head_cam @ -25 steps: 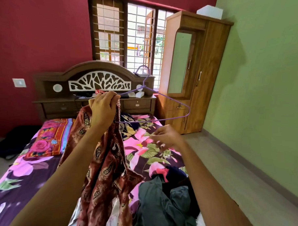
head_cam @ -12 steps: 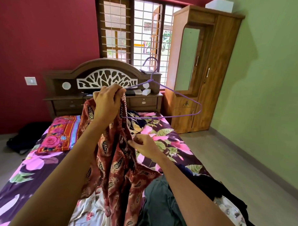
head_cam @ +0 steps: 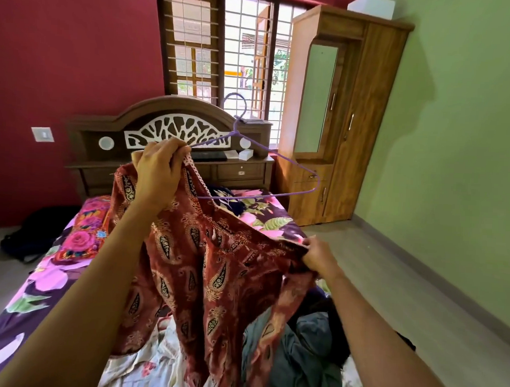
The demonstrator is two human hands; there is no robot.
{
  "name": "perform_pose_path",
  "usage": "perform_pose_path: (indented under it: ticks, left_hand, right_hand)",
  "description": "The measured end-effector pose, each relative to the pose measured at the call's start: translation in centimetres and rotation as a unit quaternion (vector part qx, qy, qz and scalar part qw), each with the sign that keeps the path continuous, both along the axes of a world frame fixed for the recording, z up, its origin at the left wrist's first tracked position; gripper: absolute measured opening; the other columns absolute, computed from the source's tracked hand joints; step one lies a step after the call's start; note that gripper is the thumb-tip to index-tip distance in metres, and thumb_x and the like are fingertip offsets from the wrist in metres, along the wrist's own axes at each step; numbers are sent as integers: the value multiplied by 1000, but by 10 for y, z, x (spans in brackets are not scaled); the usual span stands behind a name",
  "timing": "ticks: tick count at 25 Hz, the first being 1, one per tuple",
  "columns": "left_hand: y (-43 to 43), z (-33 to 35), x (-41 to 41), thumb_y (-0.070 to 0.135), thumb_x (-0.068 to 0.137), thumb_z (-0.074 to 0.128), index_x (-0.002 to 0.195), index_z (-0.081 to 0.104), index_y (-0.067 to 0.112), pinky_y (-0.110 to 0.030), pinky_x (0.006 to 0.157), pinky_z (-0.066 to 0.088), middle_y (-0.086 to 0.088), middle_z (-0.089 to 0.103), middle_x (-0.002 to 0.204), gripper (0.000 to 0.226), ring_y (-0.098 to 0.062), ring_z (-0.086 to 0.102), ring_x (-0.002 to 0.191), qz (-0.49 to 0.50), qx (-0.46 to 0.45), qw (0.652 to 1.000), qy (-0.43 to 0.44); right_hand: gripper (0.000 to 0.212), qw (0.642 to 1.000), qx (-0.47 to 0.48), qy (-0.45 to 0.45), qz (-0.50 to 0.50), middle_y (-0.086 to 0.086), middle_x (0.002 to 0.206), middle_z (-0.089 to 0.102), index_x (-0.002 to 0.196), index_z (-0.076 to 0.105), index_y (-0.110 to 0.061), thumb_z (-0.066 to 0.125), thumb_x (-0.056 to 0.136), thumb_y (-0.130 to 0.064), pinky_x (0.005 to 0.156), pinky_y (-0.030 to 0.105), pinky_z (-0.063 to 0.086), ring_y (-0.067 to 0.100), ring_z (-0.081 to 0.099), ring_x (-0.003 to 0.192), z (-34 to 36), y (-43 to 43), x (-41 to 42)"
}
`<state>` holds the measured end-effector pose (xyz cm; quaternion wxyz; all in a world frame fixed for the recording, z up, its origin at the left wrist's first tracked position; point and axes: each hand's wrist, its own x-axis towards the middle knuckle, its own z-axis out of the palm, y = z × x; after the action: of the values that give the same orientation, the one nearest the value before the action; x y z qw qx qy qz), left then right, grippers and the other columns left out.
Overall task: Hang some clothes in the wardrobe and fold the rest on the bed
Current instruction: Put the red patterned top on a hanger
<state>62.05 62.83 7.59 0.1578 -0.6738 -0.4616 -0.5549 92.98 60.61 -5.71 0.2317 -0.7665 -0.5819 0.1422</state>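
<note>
**Garment stretched between both hands, hanger in the left**

I see the left hand (head_cam: 158, 171) raised at about 10 o'clock from the middle of my view. Its fingers are clenched round the lace-trimmed top edge of the rust paisley garment (head_cam: 215, 264). The left end of the purple hanger (head_cam: 278, 157) runs into that same fist. I cannot tell whether the wire sits inside the cloth or only against it. From the fist the hanger reaches out toward 2 o'clock, with its hook up at 12 and its right corner bare of cloth.

The right hand (head_cam: 318, 256) sits lower, at about 4 o'clock from the left hand. Its fingers are pinching the other top edge of the garment. The cloth is drawn into a sloping line between the two hands. The rest hangs down toward 6 o'clock, in front of both forearms' inner sides and above the bed (head_cam: 39, 286).

Below the garment, at 5 o'clock, a pile of clothes (head_cam: 308, 356) lies on the floral bedspread, with grey-blue cloth on top. The wardrobe (head_cam: 367, 125) stands at 1 o'clock against the green wall, doors closed, well apart from both hands. A white box (head_cam: 370, 6) rests on its top. The carved headboard (head_cam: 177, 131) is at 12 o'clock behind the left hand. A black bag (head_cam: 36, 230) lies on the floor at 9 o'clock.
</note>
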Motion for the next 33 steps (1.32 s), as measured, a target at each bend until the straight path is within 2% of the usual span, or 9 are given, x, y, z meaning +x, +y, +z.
perform_pose_path:
  ticks: [2, 5, 11, 16, 18, 20, 26, 29, 33]
  left_hand:
    - [4, -6, -7, 21, 97, 48, 96, 65, 5, -27, 73, 15, -11, 66, 90, 23, -29, 52, 88, 5, -7, 1000, 12]
    - [9, -17, -7, 18, 96, 49, 94, 65, 4, -28, 70, 13, -14, 67, 89, 21, -32, 53, 84, 19, -8, 999, 41]
    - [15, -29, -7, 21, 97, 48, 95, 64, 5, -29, 72, 15, -12, 67, 88, 23, -31, 53, 83, 16, -23, 999, 30]
    - [15, -29, -2, 24, 94, 47, 93, 65, 5, -31, 75, 22, -9, 66, 86, 26, -23, 51, 83, -54, -15, 998, 37]
    - [13, -31, -1, 27, 93, 46, 92, 65, 5, -38, 77, 29, -5, 65, 85, 29, -17, 49, 83, -85, -11, 995, 55]
    - [12, -36, -1, 30, 93, 44, 92, 65, 7, -32, 75, 22, -4, 67, 87, 31, -21, 53, 84, -75, -7, 994, 79]
    - [10, -44, -1, 32, 95, 42, 94, 66, 8, -25, 71, 12, -7, 67, 84, 35, -28, 55, 79, -3, 12, 995, 94]
    - [12, -42, -7, 24, 95, 49, 94, 66, 6, -28, 73, 16, -9, 68, 89, 25, -29, 54, 80, -4, 3, 999, 36]
    - [15, -43, -11, 22, 94, 50, 95, 66, 5, -28, 73, 17, -10, 68, 90, 24, -30, 54, 82, -17, -11, 1000, 8]
  right_hand:
    - [31, 995, -77, 60, -4, 14, 93, 63, 113, 63, -4, 55, 84, 3, 81, 43, 54, 31, 61, 94, 26, -3, 29]
    - [13, 978, -154, 137, 12, 12, 88, 61, 83, 65, -10, 61, 85, 3, 58, 38, 59, 26, 62, 82, 74, -13, 49]
    - [14, 928, -39, 369, 25, 9, 83, 67, 83, 65, -9, 75, 78, -17, 62, 32, 55, 19, 63, 75, 99, -17, 64]
    - [36, 967, 91, 224, -84, 13, 92, 68, 94, 68, 2, 77, 78, -29, 86, 45, 54, 29, 66, 88, 91, 2, 50]
    - [37, 963, 135, 214, -94, 11, 89, 65, 96, 67, 3, 76, 79, -29, 87, 40, 53, 26, 64, 88, 97, 1, 44]
    - [32, 962, 166, 200, -83, 12, 90, 67, 92, 67, 2, 74, 80, -27, 83, 37, 54, 25, 64, 83, 104, -1, 41]
    - [28, 977, 134, 164, 11, 10, 90, 70, 88, 69, -3, 75, 78, -29, 77, 32, 54, 23, 66, 84, 126, -5, 38]
    - [34, 987, 126, 97, 31, 6, 96, 66, 95, 70, -2, 78, 75, -29, 83, 34, 52, 22, 62, 93, 132, -9, 45]
    - [35, 984, 124, 121, 38, 12, 105, 68, 96, 70, -3, 78, 74, -29, 91, 43, 52, 26, 62, 99, 131, -11, 51]
